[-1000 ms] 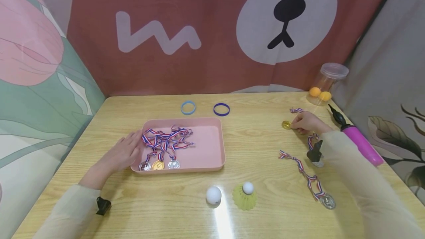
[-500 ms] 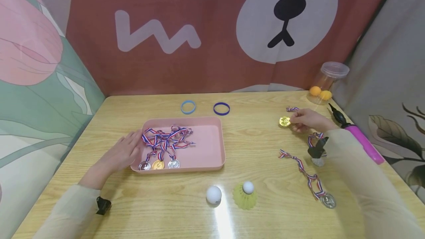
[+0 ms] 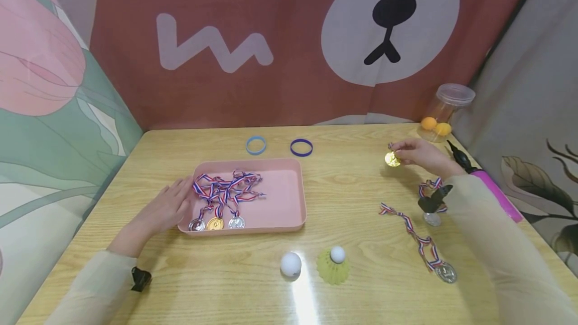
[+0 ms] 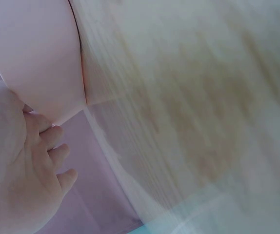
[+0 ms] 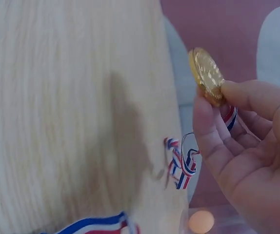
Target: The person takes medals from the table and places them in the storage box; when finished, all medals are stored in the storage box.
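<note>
My right hand (image 3: 422,155) pinches a gold medal (image 3: 392,159) by its edge between thumb and fingers, above the table's far right part. In the right wrist view its red, white and blue ribbon (image 5: 181,163) hangs below the fingers. On the left, my left hand (image 3: 164,207) rests with fingers extended against the left side of a pink tray (image 3: 280,199). Inside that tray lie a gold medal (image 3: 215,223) flanked by two silver medals (image 3: 236,222), their striped ribbons (image 3: 228,189) heaped behind them. The left wrist view shows the fingers touching the tray's outer wall (image 4: 37,58).
Two silver medals (image 3: 445,272) with ribbons lie on the right. A white ball (image 3: 291,265) and a yellow shuttlecock (image 3: 333,270) sit in front. Two blue wristbands (image 3: 301,148) lie behind the tray. A jar (image 3: 444,114) with orange balls and a pink pump (image 3: 494,194) stand at right.
My right hand has lifted the gold medal off the table, raising it slightly, and its ribbon has come along. The left hand and tray have stayed put.
</note>
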`<state>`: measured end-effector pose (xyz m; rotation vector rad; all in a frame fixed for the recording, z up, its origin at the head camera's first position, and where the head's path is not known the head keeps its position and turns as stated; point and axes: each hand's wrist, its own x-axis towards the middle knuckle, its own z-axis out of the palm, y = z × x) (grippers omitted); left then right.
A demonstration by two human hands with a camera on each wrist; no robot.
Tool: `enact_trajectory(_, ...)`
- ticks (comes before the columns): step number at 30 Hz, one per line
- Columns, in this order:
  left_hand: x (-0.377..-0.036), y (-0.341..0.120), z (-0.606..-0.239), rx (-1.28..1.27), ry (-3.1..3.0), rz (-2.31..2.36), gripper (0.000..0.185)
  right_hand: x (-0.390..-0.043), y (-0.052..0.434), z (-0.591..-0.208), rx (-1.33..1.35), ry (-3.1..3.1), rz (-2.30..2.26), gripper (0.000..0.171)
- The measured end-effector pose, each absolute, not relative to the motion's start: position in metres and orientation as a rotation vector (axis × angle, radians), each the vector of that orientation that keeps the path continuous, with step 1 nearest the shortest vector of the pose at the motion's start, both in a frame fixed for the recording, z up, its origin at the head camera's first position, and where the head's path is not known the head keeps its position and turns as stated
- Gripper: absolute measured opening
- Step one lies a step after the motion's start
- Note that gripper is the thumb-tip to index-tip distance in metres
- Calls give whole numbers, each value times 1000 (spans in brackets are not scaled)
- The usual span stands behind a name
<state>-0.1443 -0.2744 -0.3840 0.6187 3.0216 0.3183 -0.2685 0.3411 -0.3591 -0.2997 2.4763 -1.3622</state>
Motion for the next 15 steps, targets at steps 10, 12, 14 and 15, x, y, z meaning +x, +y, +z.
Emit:
enact_trajectory(10, -144, -275, -385, 622, 3026, 334, 54, -259, 326, -334, -285, 2604, -1345, 47)
enact_trajectory(12, -144, -275, -385, 621, 3027, 334, 54, -258, 324, -331, -283, 2602, -1382, 46)
enact_trajectory(14, -145, -275, -385, 622, 3025, 331, 54, -258, 324, -329, -284, 2592, -1402, 44)
enact_trajectory(15, -144, -275, -386, 621, 3025, 330, 54, -258, 324, -328, -280, 2585, -1409, 43)
